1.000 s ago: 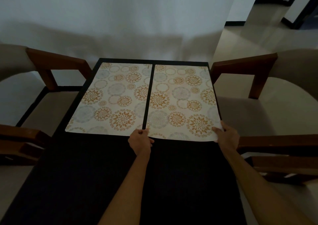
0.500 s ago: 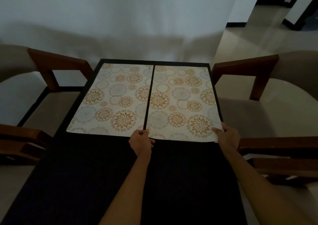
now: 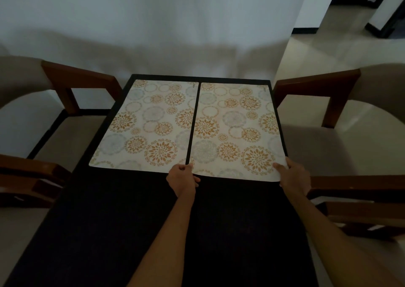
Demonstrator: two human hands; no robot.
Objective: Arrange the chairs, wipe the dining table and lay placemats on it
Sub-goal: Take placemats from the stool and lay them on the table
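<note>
Dark table (image 3: 131, 221) by white wall (image 3: 153, 23), 2 placemats (image 3: 236, 128)

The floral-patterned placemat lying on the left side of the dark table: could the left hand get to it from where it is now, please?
Probably yes. The left hand pinches the near left corner of the right floral placemat, right beside the left floral placemat. Only a narrow strip of the dark table separates the two mats, and nothing stands between them.

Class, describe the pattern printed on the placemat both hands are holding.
Orange and pale grey-blue floral medallions and rings on a cream placemat, clearest in the head view.
</note>
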